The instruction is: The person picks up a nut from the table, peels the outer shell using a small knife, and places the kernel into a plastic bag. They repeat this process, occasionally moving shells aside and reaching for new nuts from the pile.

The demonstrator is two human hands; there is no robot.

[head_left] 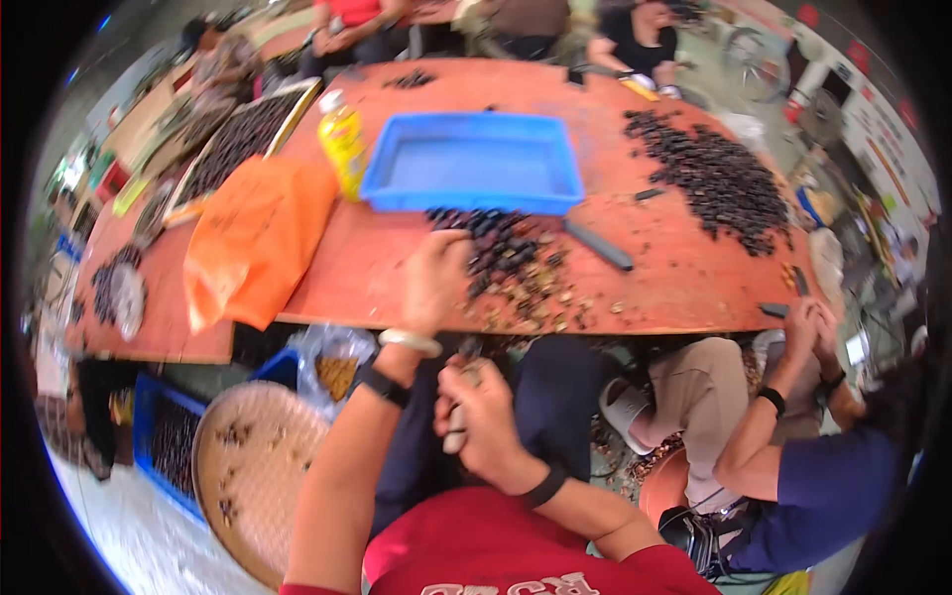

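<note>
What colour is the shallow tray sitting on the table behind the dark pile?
Bright blue; the tray shows best in the head view.

A loose heap of small dark pieces [506,253] lies on the table against the fingertips of the left hand [434,278]. Brownish scraps [535,309] are scattered just to its right. The right hand [486,416] grips a pale tool [454,438], below the heap.

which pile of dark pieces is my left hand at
The small pile of dark pieces against the blue plastic tray; your left hand is at its edge. The larger dark pile lies apart, further right.
</note>
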